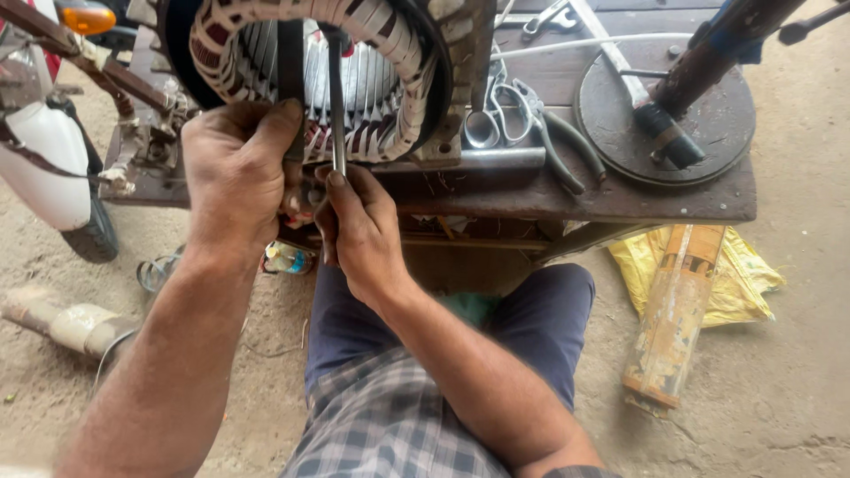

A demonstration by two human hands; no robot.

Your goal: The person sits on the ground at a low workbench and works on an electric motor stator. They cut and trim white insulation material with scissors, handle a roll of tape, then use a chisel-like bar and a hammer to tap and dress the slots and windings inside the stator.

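Left hand (235,173), at ten o'clock of the view: closed on the lower rim of the motor ring (305,75) with its red-and-white wire windings, thumb pressed against the dark bar at the opening. Right hand (359,230), near centre: fingers pinched tight around the lower end of a thin metal rod (336,106), standing upright inside the ring toward twelve o'clock. On the wooden bench (620,199): scissors (496,111) and pliers (558,146) at one o'clock, round metal disc (666,111) at two o'clock; yellow bag (730,274) on the ground at four o'clock.
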